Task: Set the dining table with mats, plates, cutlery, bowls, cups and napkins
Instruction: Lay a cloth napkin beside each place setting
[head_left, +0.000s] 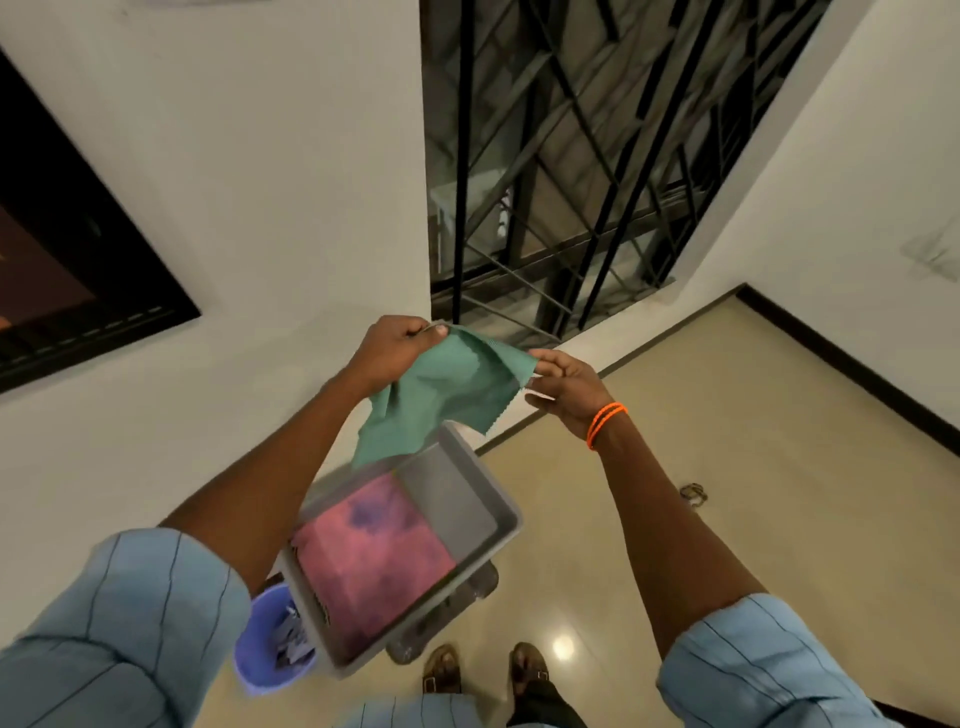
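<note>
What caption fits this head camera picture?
Both hands, left hand and right hand, hold a green napkin above a grey tray.

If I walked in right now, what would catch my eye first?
A green cloth napkin, stretched in mid-air between the left hand and the right hand. Just below sits a grey tray holding a pink cloth, with a purple tub beside it.

Matt green cloth napkin (441, 387), glossy floor (727, 467)
</note>
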